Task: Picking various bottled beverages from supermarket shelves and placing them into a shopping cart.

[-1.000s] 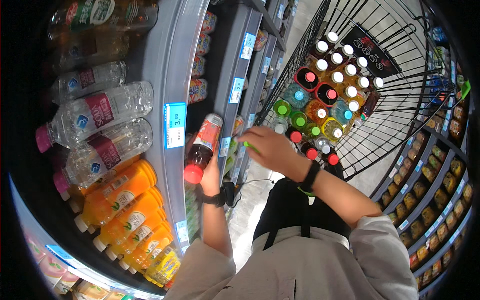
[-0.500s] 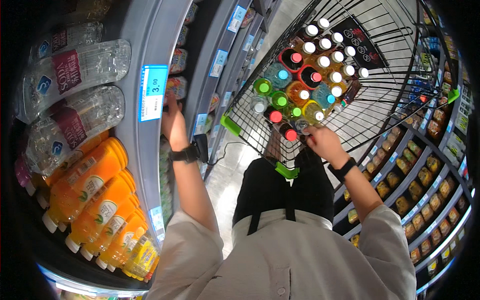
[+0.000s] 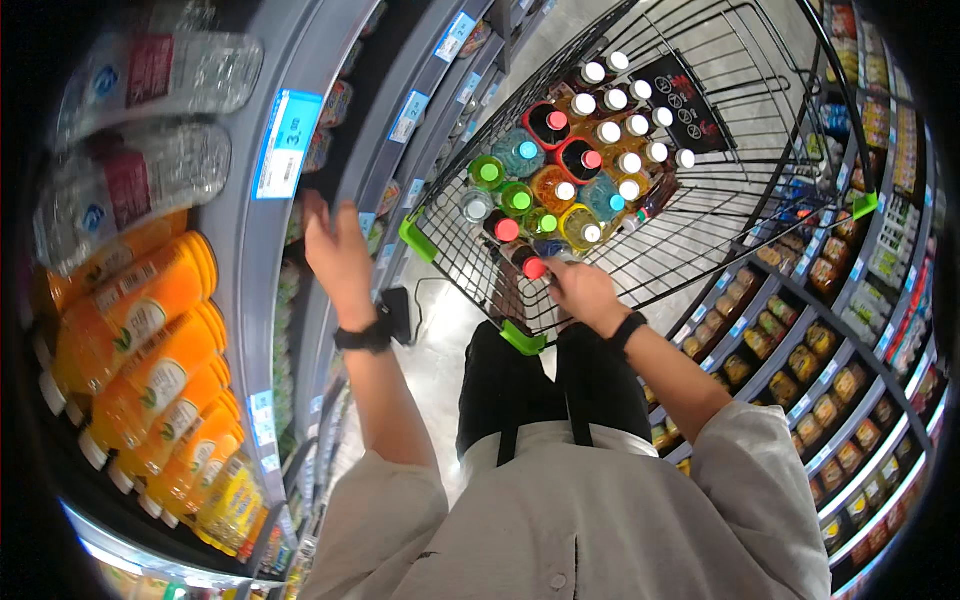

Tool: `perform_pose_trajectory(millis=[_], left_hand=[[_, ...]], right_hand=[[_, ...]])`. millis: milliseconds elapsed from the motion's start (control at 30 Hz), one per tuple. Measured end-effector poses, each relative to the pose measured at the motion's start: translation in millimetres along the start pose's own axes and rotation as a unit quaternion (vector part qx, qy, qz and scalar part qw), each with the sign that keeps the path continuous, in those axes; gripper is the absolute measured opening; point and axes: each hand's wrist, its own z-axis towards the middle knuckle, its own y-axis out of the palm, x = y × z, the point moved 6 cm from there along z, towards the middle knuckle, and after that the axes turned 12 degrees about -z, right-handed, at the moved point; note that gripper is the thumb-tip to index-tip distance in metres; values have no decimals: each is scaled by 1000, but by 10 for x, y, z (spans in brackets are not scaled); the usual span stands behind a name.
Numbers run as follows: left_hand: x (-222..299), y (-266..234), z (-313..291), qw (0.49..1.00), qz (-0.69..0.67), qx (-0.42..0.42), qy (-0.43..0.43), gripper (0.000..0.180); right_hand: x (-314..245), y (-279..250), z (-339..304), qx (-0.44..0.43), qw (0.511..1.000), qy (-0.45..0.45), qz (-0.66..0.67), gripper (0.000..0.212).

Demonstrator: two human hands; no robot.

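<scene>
My left hand (image 3: 338, 260) is raised beside the shelf edge on the left, fingers apart and slightly blurred, holding nothing. At the near corner of a black wire shopping cart (image 3: 690, 262), my right hand (image 3: 585, 293) has its fingers curled over a small bottle (image 3: 548, 247) that they partly hide. Just left of those fingertips stands a dark bottle with a red cap (image 3: 534, 267). Several drink bottles stand upright and close together in the cart, among them a green-capped bottle (image 3: 489, 172), a yellow-ringed bottle (image 3: 581, 228) and white-capped bottles (image 3: 609, 132).
Orange juice bottles (image 3: 165, 345) and clear water bottles (image 3: 150, 70) lie on the left shelf, above and behind a blue price tag (image 3: 286, 145). Green corner pieces (image 3: 522, 337) mark the cart's near edge. Shelves of packaged food (image 3: 825, 405) line the right side.
My left hand has drawn back from the packs on the shelf, its fingers now apart. The cart appears farther left in view, and my right hand has moved left with it, closer to the red-capped bottle.
</scene>
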Motion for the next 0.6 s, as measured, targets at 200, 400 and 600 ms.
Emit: perform_pose_trajectory(millis=[200, 400, 600], left_hand=[[-409, 638, -1441, 941, -110, -280, -153, 41], [-629, 849, -1968, 894, 16, -420, -155, 64], [-313, 488, -1889, 887, 11, -460, -27, 71]], right_hand=[[-373, 615, 486, -50, 992, 3, -116, 28], [-485, 644, 592, 12, 982, -84, -167, 31], [-962, -790, -43, 85, 933, -351, -5, 39]])
